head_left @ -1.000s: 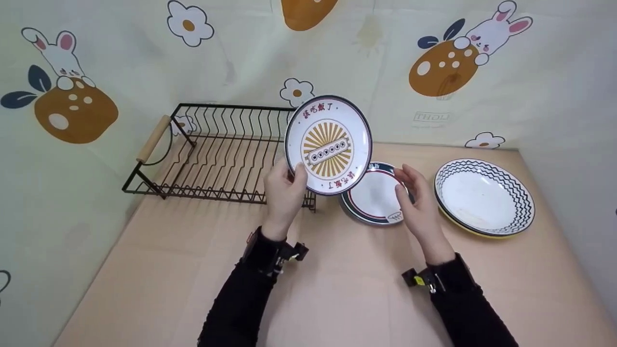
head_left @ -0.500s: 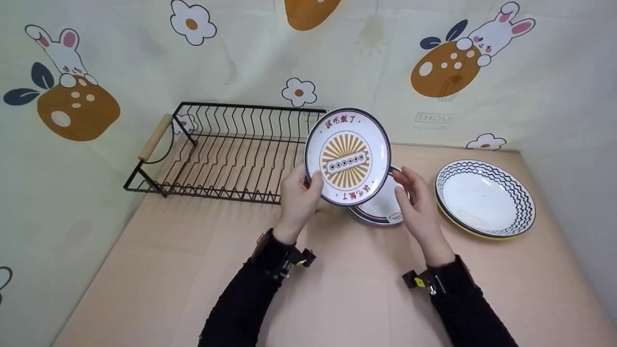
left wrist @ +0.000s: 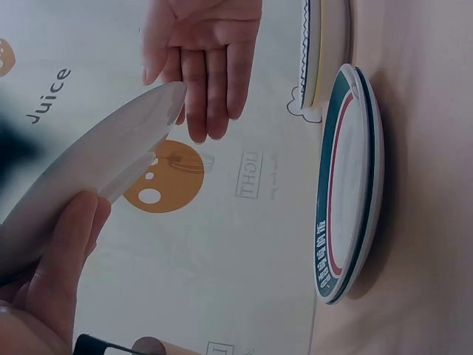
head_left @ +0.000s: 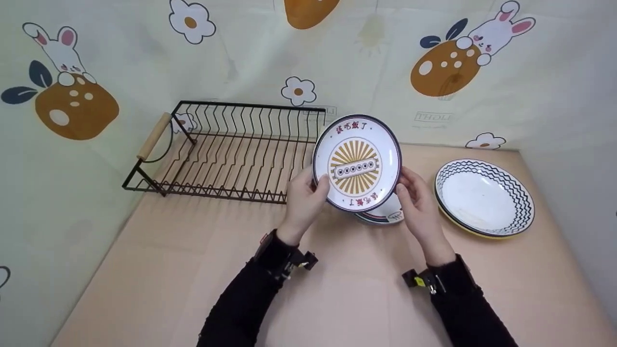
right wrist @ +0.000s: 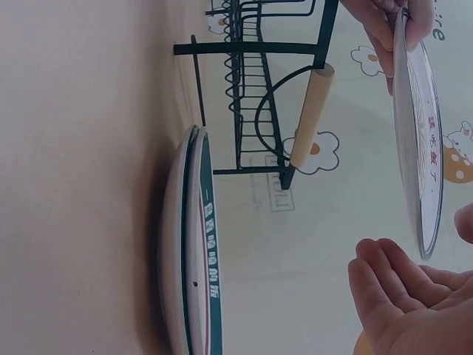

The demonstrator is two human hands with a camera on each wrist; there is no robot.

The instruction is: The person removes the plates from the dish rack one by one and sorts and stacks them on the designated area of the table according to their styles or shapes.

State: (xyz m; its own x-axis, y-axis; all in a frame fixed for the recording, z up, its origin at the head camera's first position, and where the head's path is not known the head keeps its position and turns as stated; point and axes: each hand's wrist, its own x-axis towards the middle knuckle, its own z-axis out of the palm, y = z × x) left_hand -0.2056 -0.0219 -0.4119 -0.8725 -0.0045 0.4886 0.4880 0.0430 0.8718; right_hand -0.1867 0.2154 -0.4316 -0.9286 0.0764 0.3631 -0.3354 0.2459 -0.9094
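My left hand point(head_left: 304, 202) grips a white plate point(head_left: 356, 164) by its left edge, thumb on the front and fingers behind. The plate has a dark rim, red characters and a yellow sunburst, and it is held tilted up above the table. At the plate's right edge is my right hand point(head_left: 419, 209), its fingers extended and relaxed. In the right wrist view, a small gap shows between those fingers point(right wrist: 392, 277) and the plate's rim. Behind and below the held plate, stacked dark-rimmed plates point(left wrist: 347, 185) lie on the table, partly hidden in the head view.
A black wire dish rack point(head_left: 231, 154) with a wooden handle point(head_left: 154, 137) stands at the back left. On the right sits a stack of bowls point(head_left: 484, 197), the top one with black wavy lines. A patterned curtain point(head_left: 250, 58) hangs behind the table point(head_left: 356, 299).
My left hand has carried the plate right and slightly down, closer to my right hand. The plate now covers more of the stack behind it. My right hand has hardly moved.
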